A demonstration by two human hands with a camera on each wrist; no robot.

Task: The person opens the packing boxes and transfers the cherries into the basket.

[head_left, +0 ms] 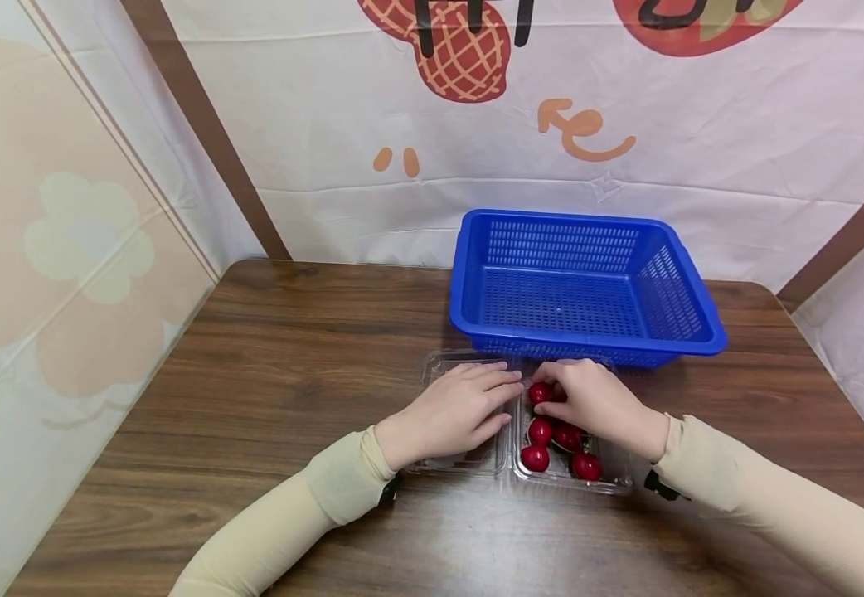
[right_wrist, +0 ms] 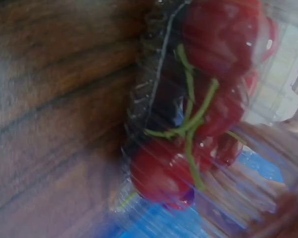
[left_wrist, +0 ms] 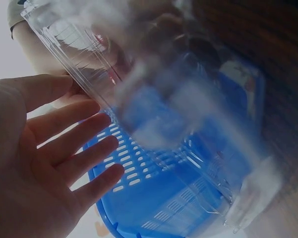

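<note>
A clear plastic clamshell box (head_left: 618,481) lies opened flat on the table, its two halves side by side. Several red cherries (head_left: 586,466) sit in the right half; green stems (right_wrist: 191,119) show on them in the right wrist view. My right hand (head_left: 596,402) reaches in at the far end, thumb and fingers pinching a cherry (head_left: 540,393). Over the left half spreads my left hand (head_left: 458,414), its fingers extended and their tips near the fold between the halves. In the left wrist view, the left hand (left_wrist: 54,148) shows spread fingers beside the clear plastic.
Behind the box stands a blue plastic basket (head_left: 589,342) with slotted walls and nothing inside. The wooden table (head_left: 290,356) extends to both sides, with a printed cloth (head_left: 313,124) hanging behind it.
</note>
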